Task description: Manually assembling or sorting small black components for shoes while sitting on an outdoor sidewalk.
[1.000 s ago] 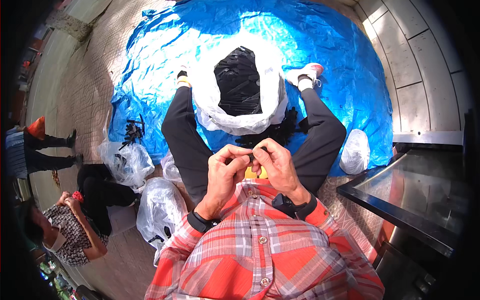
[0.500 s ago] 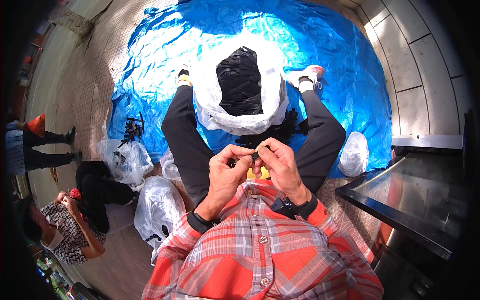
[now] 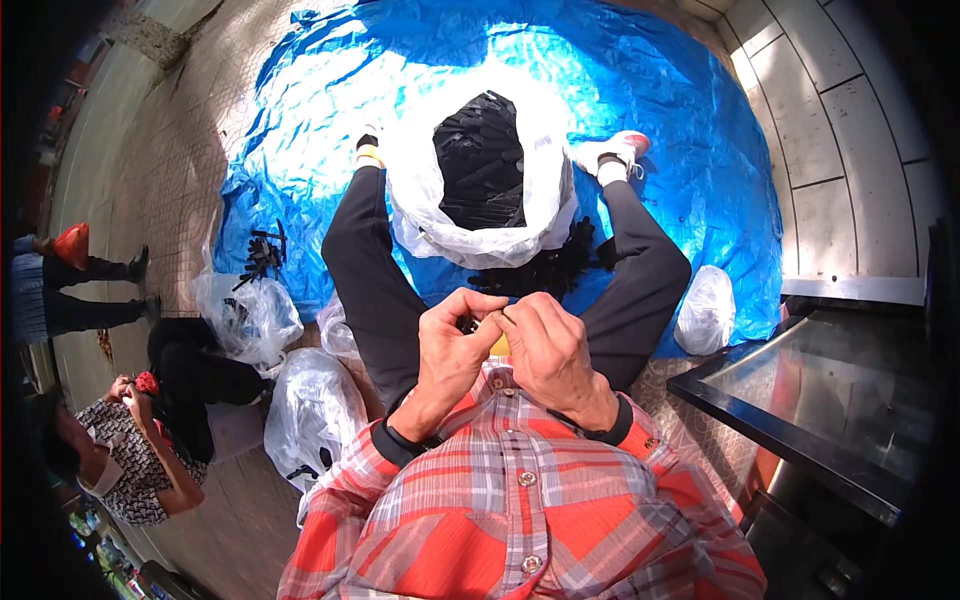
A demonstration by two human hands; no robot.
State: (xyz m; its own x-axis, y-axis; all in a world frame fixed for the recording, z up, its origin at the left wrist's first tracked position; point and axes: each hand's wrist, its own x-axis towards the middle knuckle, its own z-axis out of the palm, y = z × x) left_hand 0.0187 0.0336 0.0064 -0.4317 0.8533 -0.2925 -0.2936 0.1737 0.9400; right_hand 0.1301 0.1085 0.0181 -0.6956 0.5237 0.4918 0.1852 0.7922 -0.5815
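In front of my chest, my left hand (image 3: 455, 345) and my right hand (image 3: 552, 352) meet at the fingertips, both closed in a pinch. A bit of a small black piece (image 3: 467, 324) shows inside the curl of my left fingers. The right fingers, turned knuckles up, cover whatever they pinch. Beyond the hands, between my legs, stands a white plastic bag (image 3: 405, 215) with its mouth rolled open. Flat black strips (image 3: 480, 165) fill it. More loose black pieces (image 3: 550, 265) lie on the blue tarp (image 3: 700, 130) at its near side.
Clear plastic bags (image 3: 315, 410) stand to my left, near a small black heap (image 3: 262, 255). A tied bag (image 3: 705, 312) sits right of my knee, beside a dark glass-topped case (image 3: 820, 390). A seated person (image 3: 140, 450) works at the left; another person's legs (image 3: 95, 290) stand beyond.
My right hand has rolled over so its back faces up, hiding the black piece that showed between the fingertips. My left hand has hardly moved.
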